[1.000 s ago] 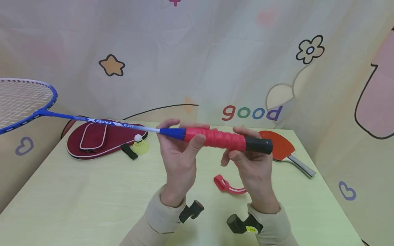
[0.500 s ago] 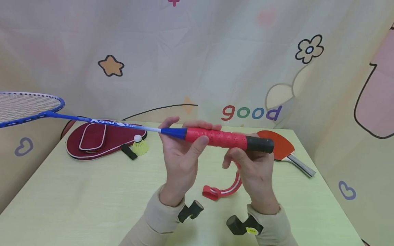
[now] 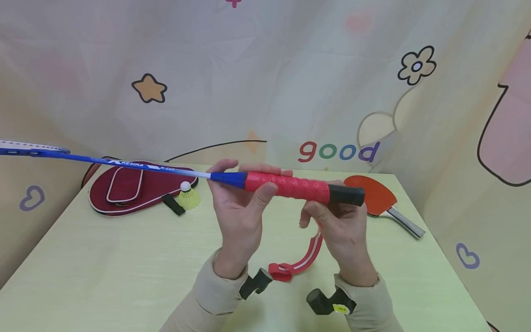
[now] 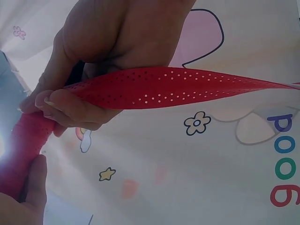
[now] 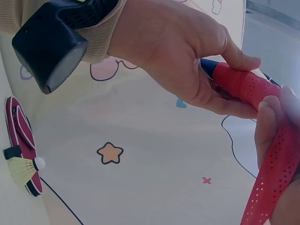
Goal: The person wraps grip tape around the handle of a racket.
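A blue badminton racket (image 3: 178,171) is held level above the table, its head cut off at the left edge of the head view. My left hand (image 3: 238,216) grips the handle where the blue cone meets the red perforated overgrip tape (image 3: 309,190). Close to the black butt end (image 3: 346,194), my right hand (image 3: 346,235) pinches the tape between thumb and fingers. From there the tape's loose tail (image 3: 311,253) hangs to a curled end near the tabletop. In the left wrist view, the perforated strip (image 4: 159,89) stretches away from the right hand. Its held part is hidden by fingers.
On the table (image 3: 137,258), a maroon racket cover (image 3: 155,184) lies at the back left, with a yellow shuttlecock (image 3: 188,198) and a black strap (image 3: 173,204) beside it. An orange table tennis bat (image 3: 375,196) lies at the back right. A printed curtain (image 3: 232,92) stands behind.
The racket has rolled about its length, its head going from showing the strings to nearly edge-on. The tape's loose end has swung left and nearer. Both hands stay almost in place.
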The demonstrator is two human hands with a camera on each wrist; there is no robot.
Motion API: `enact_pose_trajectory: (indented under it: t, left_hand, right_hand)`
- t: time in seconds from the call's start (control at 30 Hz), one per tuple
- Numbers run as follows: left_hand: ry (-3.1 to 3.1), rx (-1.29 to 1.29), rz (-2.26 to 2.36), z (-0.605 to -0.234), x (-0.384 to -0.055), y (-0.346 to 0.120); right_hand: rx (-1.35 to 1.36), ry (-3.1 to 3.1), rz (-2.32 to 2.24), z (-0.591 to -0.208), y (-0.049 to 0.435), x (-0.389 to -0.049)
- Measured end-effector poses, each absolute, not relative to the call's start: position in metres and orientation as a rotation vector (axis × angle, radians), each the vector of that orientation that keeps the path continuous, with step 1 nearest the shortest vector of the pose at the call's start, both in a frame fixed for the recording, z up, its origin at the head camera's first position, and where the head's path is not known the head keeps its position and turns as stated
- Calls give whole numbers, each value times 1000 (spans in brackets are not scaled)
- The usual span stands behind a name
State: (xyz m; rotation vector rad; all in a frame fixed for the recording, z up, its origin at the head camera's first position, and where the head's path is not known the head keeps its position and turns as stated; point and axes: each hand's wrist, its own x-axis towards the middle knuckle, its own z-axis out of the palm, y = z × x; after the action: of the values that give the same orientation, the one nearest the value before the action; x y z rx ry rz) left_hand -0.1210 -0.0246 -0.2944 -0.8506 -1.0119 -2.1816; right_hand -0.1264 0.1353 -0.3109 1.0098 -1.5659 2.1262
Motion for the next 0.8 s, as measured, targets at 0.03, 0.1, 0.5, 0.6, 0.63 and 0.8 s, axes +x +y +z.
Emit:
enact_pose_trajectory:
  t: [0.03,0.1,0.5,0.6,0.63,0.8]
  left_hand:
    - [-1013,-840,-2181,-295,-121,-25]
    - [-1012,-816,-2186,-294,-121,-24]
    - [-1053,-661,-2199,-295,-118,-23]
    - [-1050,-701,-2217,-295,-118,-22]
    - [-1044,-734,-2228,-295,-118,-22]
    - [-990,-901,-2272,-293,-120,-21]
  right_hand:
    - [1013,-1563,2136,-311,135,-126]
    - [1023,-1549,2150,-311,135,-127]
    - [1003,-1526,2176,-314,131,-128]
    - [923,-1519,2211,-314,130,-126]
    - [891,-1517,2222,-314,130,-125]
    - [814,-1527,2220,-313,131,-124]
